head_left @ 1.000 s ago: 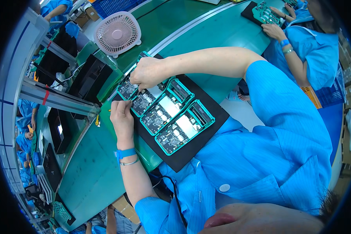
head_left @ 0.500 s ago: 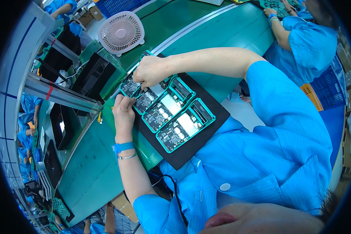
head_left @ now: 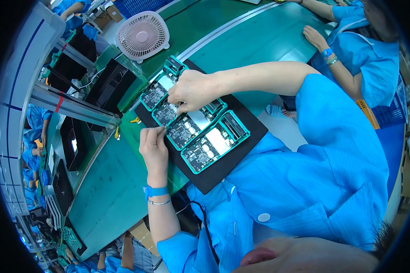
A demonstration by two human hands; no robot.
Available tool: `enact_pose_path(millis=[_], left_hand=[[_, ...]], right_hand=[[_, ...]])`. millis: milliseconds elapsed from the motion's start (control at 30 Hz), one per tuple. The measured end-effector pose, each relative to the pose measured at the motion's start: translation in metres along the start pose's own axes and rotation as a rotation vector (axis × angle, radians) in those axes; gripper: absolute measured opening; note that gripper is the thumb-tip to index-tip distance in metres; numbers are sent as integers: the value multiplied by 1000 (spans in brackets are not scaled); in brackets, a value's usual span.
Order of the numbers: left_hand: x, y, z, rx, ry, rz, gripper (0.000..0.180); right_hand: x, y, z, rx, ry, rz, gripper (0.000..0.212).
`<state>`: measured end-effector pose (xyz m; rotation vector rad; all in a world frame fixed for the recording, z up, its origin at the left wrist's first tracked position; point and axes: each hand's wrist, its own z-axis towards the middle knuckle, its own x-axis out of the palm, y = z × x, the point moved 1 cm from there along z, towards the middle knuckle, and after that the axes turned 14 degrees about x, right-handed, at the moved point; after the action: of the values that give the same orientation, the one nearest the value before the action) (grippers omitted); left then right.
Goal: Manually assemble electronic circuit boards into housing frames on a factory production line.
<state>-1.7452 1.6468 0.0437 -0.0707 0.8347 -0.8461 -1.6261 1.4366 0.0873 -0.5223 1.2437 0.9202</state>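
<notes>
Several teal frames holding black circuit boards with silver plates lie side by side in a slanting row on a black mat. Nearest me is one full frame; another frame lies just beyond it. My left hand, wearing a blue wrist strap, has its thumb and fingers pinched together at the left end of the second-nearest frame. Over the middle frames, my right hand is closed with its fingertips pointing down at a board. Whatever either hand pinches is too small or hidden to make out. The farthest frame is partly exposed.
A pink fan stands on the green bench beyond the mat. Small yellow clips lie left of the frames, near a metal rail. Dark screens stand farther left. A co-worker in blue sits at the upper right.
My left hand has moved nearer and slightly right along the frames' ends. My right hand has shifted right and a little nearer, uncovering more of the far frames. The co-worker's arms have moved.
</notes>
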Motion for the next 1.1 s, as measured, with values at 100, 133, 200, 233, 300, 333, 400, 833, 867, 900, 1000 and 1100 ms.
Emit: enact_pose_path(millis=[100, 133, 200, 233, 300, 333, 400, 833, 867, 900, 1000, 1100], left_hand=[[3, -4, -7, -23, -23, 5, 8], [4, -5, -7, -27, -26, 5, 8], [7, -6, -7, -6, -32, 5, 9], [7, -7, -6, -5, -32, 3, 9], [8, -9, -5, 44, -19, 13, 12], [7, -9, -6, 46, -18, 13, 12], [7, -9, -8, 56, 13, 26, 13], [5, -10, -12, 67, 35, 57, 12], [4, -10, -12, 60, 36, 60, 12], [5, -10, -12, 53, 39, 62, 13], [6, -11, -13, 35, 25, 44, 14], [6, -11, -13, 37, 26, 48, 15]], right_hand=[[0, 7, -2, 59, 61, -26, 29], [-1, 9, -3, 55, 64, -27, 29], [-5, 11, -3, 134, 112, -33, 30], [-5, 11, -3, 135, 112, -34, 30], [-4, 11, -3, 130, 114, -54, 30], [-3, 11, -3, 132, 113, -54, 30], [0, 13, -2, 115, 115, -60, 30], [6, 13, -1, 38, 134, -78, 28], [5, 14, -1, 26, 126, -71, 28], [5, 13, -1, 17, 118, -63, 28], [8, 12, -2, -11, 91, -85, 28], [8, 13, -3, -3, 85, -125, 28]])
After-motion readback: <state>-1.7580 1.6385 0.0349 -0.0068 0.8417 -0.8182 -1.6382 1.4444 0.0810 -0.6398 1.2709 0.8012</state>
